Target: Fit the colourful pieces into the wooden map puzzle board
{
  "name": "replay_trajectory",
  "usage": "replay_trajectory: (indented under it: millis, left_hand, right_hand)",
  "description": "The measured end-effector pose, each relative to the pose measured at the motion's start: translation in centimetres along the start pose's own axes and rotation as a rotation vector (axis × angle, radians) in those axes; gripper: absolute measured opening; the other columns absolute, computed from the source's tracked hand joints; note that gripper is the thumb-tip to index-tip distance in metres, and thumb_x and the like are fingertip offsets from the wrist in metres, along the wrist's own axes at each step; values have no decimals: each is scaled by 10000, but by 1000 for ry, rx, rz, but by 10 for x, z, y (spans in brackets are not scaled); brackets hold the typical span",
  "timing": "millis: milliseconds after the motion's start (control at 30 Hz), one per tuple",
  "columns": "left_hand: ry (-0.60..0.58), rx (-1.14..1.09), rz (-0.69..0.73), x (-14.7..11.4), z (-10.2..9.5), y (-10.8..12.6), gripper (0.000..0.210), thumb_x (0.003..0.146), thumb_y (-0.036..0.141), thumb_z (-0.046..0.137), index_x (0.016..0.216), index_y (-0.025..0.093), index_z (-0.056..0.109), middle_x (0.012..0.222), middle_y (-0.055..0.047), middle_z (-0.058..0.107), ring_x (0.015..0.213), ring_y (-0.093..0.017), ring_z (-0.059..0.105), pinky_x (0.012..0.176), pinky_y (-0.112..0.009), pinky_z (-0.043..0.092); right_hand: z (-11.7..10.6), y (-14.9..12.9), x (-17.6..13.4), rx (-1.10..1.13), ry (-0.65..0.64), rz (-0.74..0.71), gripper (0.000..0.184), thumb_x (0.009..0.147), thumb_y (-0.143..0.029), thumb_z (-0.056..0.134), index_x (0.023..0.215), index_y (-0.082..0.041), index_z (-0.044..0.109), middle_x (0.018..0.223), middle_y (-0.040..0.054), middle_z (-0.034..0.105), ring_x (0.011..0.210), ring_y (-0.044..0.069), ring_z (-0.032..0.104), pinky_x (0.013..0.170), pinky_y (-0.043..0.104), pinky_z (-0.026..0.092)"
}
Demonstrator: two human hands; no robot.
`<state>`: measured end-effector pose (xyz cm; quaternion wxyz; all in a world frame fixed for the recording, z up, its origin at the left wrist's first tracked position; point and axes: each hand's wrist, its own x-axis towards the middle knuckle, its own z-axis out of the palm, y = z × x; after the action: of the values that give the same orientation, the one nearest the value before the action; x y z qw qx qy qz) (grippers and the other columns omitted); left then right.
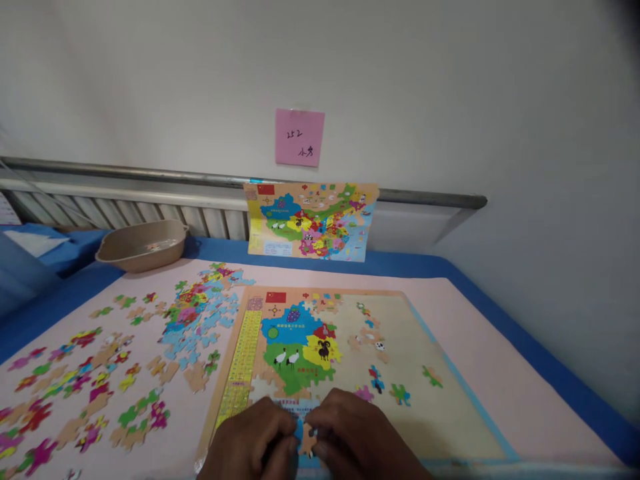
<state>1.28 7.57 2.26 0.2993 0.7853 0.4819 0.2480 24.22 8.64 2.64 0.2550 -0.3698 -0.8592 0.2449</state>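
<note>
Side by side at the bottom centre, my left hand (255,437) and my right hand (363,437) have their fingers closed around a peach jigsaw puzzle piece (309,441). Blue shows along the side of it by my left fingers. Much of what they pinch is hidden behind the fingers. Both hands are over the lower part of the puzzle board (430,413). Its left half carries a joined map section (287,347) with blue, green and yellow areas and animal pictures. Several loose pieces, among them a green one (400,393), lie on the board's bare right half.
Many loose puzzle pieces (133,417) are spread left of the board, with a partly joined colourful cluster (193,313) behind them. A brown basin (143,247) stands at the back left. A printed reference map (313,223) leans below the metal rail (430,199); a pink note (300,137) hangs above.
</note>
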Motion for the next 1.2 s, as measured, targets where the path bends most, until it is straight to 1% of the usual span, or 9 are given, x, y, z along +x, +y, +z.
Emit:
replay_trajectory:
  millis: [100,167,233,333,500,733,967,1100,1200]
  left_hand:
    - [1,-30,2,1,-4,5,204,941,211,440,861,233,626,805,18,645,742,-134,619,672,-254,421]
    - [12,-39,2,3,-6,9,216,934,205,443,845,224,639,794,7,655,729,-141,628,658,-262,422]
    - [25,-44,-16,5,-8,13,214,917,203,451,832,216,647,784,-1,662,721,-148,633,646,-270,418]
    - [15,-70,-65,6,-9,16,211,910,209,458,819,217,648,783,4,663,726,-148,630,657,-273,415]
    - [15,-80,-81,5,-8,16,213,919,230,448,816,221,635,780,9,643,729,-154,609,662,-283,395]
    - [-1,-125,-109,4,-8,16,213,931,242,455,834,234,644,805,20,653,760,-155,613,691,-297,407]
    - [2,-128,-107,4,-9,18,205,915,248,472,821,234,653,794,20,656,744,-155,621,676,-296,408]
    - [-7,-121,-118,3,-8,19,201,908,254,480,817,235,658,791,21,661,738,-151,627,669,-289,407]
    - [14,-106,-113,4,-8,20,187,898,241,495,780,227,639,752,25,641,697,-141,607,641,-274,392]
  right_hand:
    - [-4,-7,1,21,22,31,328,1080,-404,400,1107,-202,657,941,58,694,866,181,605,766,295,440]
    - [-6,-11,1,34,15,65,318,1085,-402,411,1106,-209,663,962,58,703,889,182,613,790,303,447]
    - [-7,-13,2,50,14,81,288,1081,-380,431,1084,-211,665,957,54,704,891,182,616,792,305,451]
    - [-6,-14,1,51,44,61,231,1067,-333,458,1058,-213,655,933,46,697,868,183,615,770,301,453]
    - [-6,-14,0,35,39,64,173,1052,-291,490,1054,-218,646,926,42,694,860,188,616,752,299,454]
    - [-7,-14,0,33,34,86,134,1044,-271,527,1068,-214,647,955,38,703,886,188,627,789,306,468]
    - [-5,-13,-2,43,55,93,140,1038,-249,507,1079,-218,638,961,36,712,890,186,636,780,296,465]
    - [-6,-15,0,73,45,191,120,1002,-219,526,950,-217,634,883,15,702,812,171,621,736,280,444]
    - [-8,-17,2,94,29,205,163,1001,-227,511,881,-219,621,843,5,690,790,165,611,729,278,429]
